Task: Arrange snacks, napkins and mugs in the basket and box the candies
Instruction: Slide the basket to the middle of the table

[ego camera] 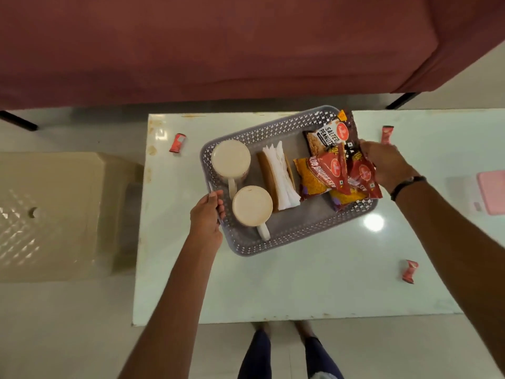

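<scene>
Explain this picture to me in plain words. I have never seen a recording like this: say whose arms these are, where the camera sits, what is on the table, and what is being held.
There is no machine here. A person wears a wide-angle camera on the head, so it looks down at that person's own two arms, with their legs at the bottom edge.

On the pale table sits a grey perforated basket. Inside it are two cream mugs, a holder of white napkins and several snack packets, one labelled salted peanuts.

The left hand grips the basket's left rim. The right hand is at the snack packets on the basket's right side, seemingly holding or settling them.

Three small red wrapped candies lie loose on the table, outside the basket. A pink item at the right edge may be the candy box, though it is cut off.
</scene>
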A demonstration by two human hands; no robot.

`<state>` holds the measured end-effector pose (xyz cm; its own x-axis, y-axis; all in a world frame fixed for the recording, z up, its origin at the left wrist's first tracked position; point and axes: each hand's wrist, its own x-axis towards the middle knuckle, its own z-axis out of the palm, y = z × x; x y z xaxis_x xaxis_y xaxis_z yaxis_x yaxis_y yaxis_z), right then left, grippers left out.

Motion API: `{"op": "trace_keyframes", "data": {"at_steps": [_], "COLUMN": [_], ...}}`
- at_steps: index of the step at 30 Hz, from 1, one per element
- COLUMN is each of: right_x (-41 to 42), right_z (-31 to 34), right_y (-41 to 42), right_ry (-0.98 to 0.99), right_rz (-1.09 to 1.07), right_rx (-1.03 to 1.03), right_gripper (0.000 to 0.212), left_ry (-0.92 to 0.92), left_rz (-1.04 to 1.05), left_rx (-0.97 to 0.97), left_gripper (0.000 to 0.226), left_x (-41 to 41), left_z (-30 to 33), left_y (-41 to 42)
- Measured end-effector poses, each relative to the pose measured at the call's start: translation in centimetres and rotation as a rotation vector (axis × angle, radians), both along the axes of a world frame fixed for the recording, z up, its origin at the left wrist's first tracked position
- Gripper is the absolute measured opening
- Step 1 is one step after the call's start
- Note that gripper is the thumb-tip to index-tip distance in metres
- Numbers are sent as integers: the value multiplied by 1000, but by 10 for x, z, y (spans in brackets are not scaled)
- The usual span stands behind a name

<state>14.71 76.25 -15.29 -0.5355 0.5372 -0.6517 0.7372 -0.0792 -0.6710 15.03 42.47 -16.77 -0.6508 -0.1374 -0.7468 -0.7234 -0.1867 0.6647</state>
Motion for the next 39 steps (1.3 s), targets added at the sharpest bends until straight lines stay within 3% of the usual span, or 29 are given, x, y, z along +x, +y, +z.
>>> {"op": "trace_keyframes", "data": {"at_steps": [5, 10, 13, 18, 26, 36, 39], "right_x": [66, 101, 113, 108, 110, 115, 121], "right_z": [4, -10, -19, -25, -36, -38, -34], "right_y": [34, 64, 78, 81, 84, 88, 90], "right_ry": [-40, -40, -43, -27, 14, 12, 32], "right_rz": [-98, -179, -208, -235, -240, -248, -240], "right_rx": [-15, -75, -112, -187, -186, -201, -203], "right_gripper": [23, 20, 38, 15, 34, 31, 16], "left_ry": [-4, -28, -30, -55, -6, -28, -39], "left_rz": [-121, -152, -136, -71, -57, -103, -126], "left_rx": [-70, -145, -185, -302, -334, -226, -209], "left_gripper": [22, 33, 36, 25, 30, 34, 34], "left_x": [15, 26, 29, 21, 21, 21, 25], "left_z": [-1, -6, -11, -23, -30, -24, -23], "left_y": [44, 81, 99, 108, 106, 104, 104]}}
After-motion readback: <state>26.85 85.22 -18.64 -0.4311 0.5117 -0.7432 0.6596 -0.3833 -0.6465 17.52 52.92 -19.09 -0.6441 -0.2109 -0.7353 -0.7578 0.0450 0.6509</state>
